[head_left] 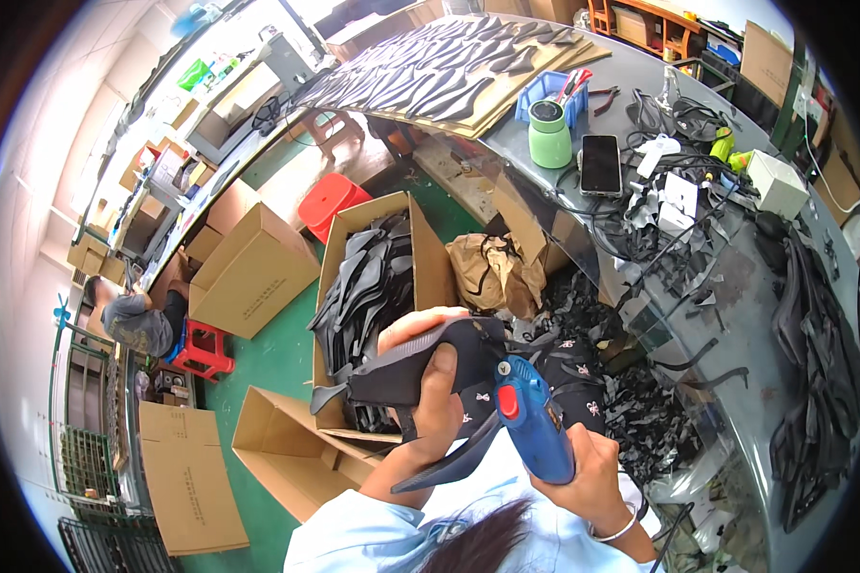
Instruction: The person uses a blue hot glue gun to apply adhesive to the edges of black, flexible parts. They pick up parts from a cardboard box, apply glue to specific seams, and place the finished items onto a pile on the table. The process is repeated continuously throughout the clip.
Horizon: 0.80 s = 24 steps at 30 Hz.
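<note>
Head view: both hands closed on work held over the lap.
Right hand (592, 473) grips a blue glue gun (535, 420) with a red trigger, nozzle hidden behind the workpiece. Left hand (430, 382) clamps a black curved shoe-upper piece (420, 361) with a grey edge, just left of the gun; its lower end is cut off by the sleeve. Beyond the left hand stands an open cardboard box (428, 258) of similar black pieces, individual shapes indistinct.
</note>
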Available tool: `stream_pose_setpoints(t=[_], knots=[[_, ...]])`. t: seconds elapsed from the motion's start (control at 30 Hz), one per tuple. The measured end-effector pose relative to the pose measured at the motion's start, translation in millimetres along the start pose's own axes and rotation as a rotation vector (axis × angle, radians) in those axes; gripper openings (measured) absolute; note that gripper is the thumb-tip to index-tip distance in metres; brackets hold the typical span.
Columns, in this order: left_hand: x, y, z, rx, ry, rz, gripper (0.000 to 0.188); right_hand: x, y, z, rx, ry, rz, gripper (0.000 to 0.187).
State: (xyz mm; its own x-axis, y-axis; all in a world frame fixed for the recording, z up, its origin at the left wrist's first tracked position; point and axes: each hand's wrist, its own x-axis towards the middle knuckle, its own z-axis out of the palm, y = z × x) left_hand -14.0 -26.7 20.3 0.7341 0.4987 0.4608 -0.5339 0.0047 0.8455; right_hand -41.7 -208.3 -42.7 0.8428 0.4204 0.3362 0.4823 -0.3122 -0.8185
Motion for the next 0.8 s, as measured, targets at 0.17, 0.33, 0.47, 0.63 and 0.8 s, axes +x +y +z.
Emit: stream_pose_setpoints(t=[0.17,0.33,0.47,0.63,0.8], knots=[[-6,-4,3,-0.058,0.005,-0.018,0.031,3,-6,-2,-0.012,-0.001,0.012,0.036],[-11,-8,1,-0.079,-0.023,-0.056,0.031,3,-8,-2,-0.043,0.011,0.007,0.038],[-13,-6,2,-0.078,-0.015,-0.102,0.032,5,-8,-3,-0.097,0.038,-0.030,0.038],[-11,0,1,-0.037,-0.038,-0.160,0.030,5,-6,-4,-0.226,0.075,-0.080,0.036],[-5,11,-4,-0.017,-0.107,-0.270,0.027,3,-4,-4,-0.324,0.116,-0.115,0.033]])
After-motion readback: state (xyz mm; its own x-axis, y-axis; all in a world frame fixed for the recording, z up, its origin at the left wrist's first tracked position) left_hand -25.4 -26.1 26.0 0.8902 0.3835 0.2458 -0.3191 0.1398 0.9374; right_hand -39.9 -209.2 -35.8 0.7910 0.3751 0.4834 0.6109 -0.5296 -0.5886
